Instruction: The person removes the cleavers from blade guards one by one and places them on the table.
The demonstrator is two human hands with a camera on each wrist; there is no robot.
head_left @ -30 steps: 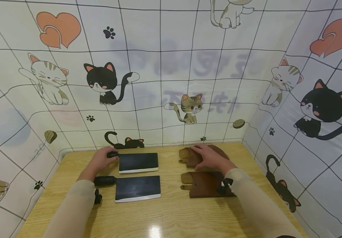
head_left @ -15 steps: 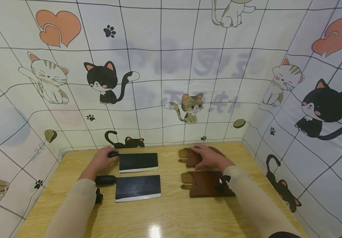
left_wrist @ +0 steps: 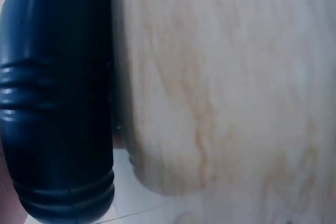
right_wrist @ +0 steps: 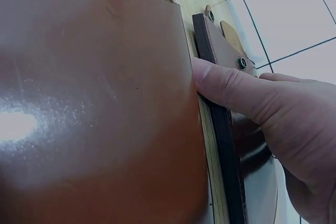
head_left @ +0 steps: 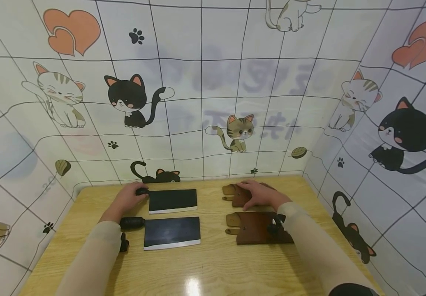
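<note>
Two cleavers with dark blades and pale cutting edges lie on the left, handles pointing left. My left hand (head_left: 126, 200) is on the black handle of the far cleaver (head_left: 173, 200); its fingertips are partly hidden. Nearer to me lies the other cleaver (head_left: 172, 232), whose ridged handle (left_wrist: 58, 87) fills the left side of the left wrist view. On the right, my right hand (head_left: 262, 195) spans the far brown leather sheath (head_left: 237, 198), thumb at its near edge. The near leather sheath (head_left: 251, 232), with strap and snap, lies just below that hand, close to the thumb.
Everything lies on a yellow wood-grain table (head_left: 198, 271). A white grid cloth (head_left: 183, 135) printed with cats stands behind and on both sides, close to the table's far edge.
The view has tilted very slightly. Both hands keep their places on the far cleaver and far sheath; cleavers and sheaths lie as before.
</note>
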